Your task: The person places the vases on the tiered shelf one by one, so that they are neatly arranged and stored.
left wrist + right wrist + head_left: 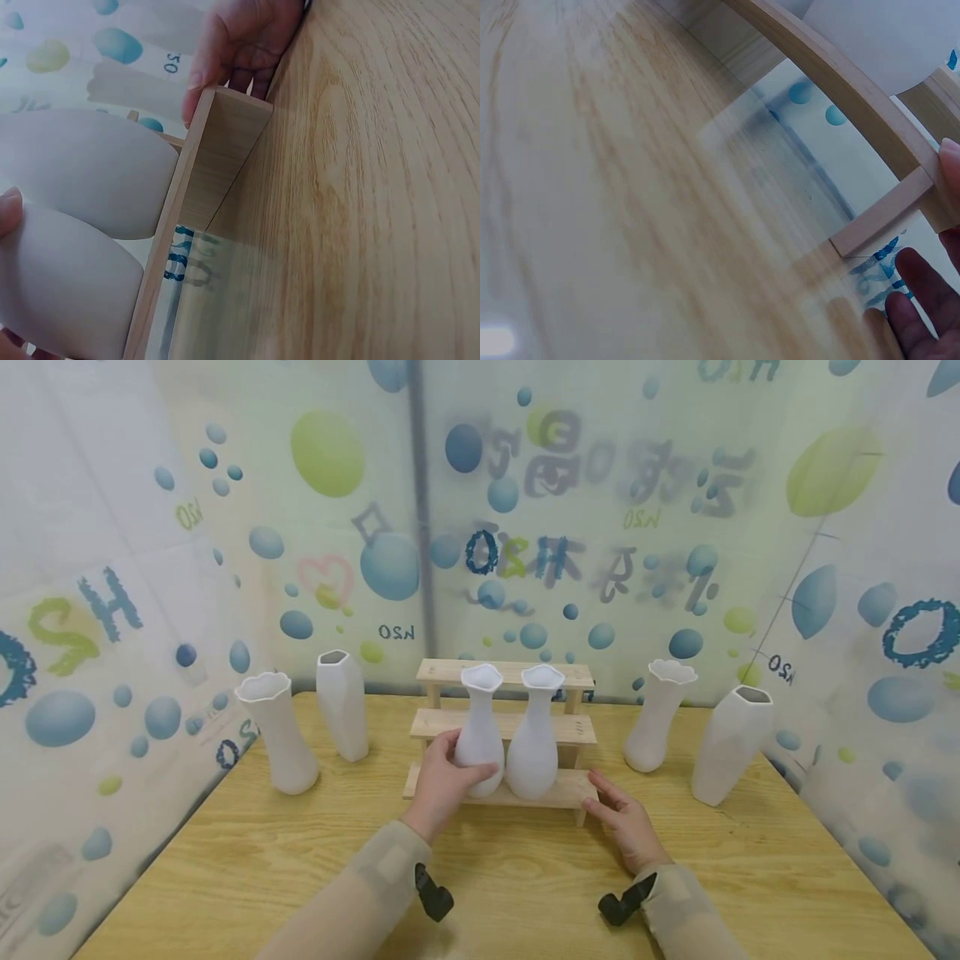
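Note:
Two white vases with wavy rims stand upright side by side on the lowest step of a three-tier wooden stand (438,724). My left hand (442,785) grips the left vase (480,731) round its lower body, thumb across the front. Just beside it is the right vase (532,760), which no hand touches. At the right end of the lowest step, my right hand (628,827) pinches the board between thumb and fingers. The left wrist view shows this right hand (247,37) at the board's end; the right wrist view shows only some fingertips (922,277).
On the left of the wooden table (247,860) stand a ruffled-rim white vase (288,743) and a faceted white vase (343,710). A similar ruffled vase (651,727) and faceted vase (727,752) stand on the right. Patterned curtains (337,527) enclose the table.

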Tool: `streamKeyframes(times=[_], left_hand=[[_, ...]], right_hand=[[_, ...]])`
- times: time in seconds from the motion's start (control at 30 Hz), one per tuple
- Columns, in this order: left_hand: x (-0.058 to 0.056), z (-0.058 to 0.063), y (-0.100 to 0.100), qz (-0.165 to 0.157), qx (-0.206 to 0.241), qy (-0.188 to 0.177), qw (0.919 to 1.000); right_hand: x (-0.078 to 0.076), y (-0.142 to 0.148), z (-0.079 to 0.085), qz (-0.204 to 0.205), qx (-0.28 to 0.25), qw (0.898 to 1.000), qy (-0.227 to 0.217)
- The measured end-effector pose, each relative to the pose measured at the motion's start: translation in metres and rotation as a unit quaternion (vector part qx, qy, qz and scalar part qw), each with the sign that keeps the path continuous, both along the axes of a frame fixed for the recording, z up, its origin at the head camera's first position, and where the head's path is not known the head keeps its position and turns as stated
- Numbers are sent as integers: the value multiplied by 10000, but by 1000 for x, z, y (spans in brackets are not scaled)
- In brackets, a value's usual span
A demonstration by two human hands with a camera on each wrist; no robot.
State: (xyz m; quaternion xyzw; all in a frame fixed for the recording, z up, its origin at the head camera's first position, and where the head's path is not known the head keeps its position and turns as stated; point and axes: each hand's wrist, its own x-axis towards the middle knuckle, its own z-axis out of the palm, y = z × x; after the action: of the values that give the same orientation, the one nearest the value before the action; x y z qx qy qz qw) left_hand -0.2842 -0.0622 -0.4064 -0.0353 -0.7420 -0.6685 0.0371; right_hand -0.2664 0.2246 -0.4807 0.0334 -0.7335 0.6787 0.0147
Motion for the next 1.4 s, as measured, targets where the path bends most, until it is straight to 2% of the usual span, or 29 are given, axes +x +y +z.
streamKeyframes(times=[0.3, 0.63, 0.83, 0.97, 1.1, 1.27, 1.4], left_hand=[[-2, -3, 0, -127, -79, 48, 9999], [2, -4, -2, -196, -222, 140, 9995], [6, -4, -9, -64, -373, 27, 9993], [11, -4, -22, -84, -331, 41, 9994], [15, -2, -42, -22, -201, 231, 9995], [18, 1, -75, 375, -93, 455, 9982], [16, 0, -105, 765, 57, 303, 9966]], right_hand=[[1, 0, 3, -40, -1, 10000, -11], [1, -1, 2, -25, 13, 10000, -47], [0, 0, 2, -49, -12, 10000, -27], [0, 0, 1, -32, -5, 10000, -16], [1, -1, 1, -21, -31, 10000, 18], [1, -2, 1, -30, -21, 10000, 19], [1, -1, 1, -30, -22, 10000, 21]])
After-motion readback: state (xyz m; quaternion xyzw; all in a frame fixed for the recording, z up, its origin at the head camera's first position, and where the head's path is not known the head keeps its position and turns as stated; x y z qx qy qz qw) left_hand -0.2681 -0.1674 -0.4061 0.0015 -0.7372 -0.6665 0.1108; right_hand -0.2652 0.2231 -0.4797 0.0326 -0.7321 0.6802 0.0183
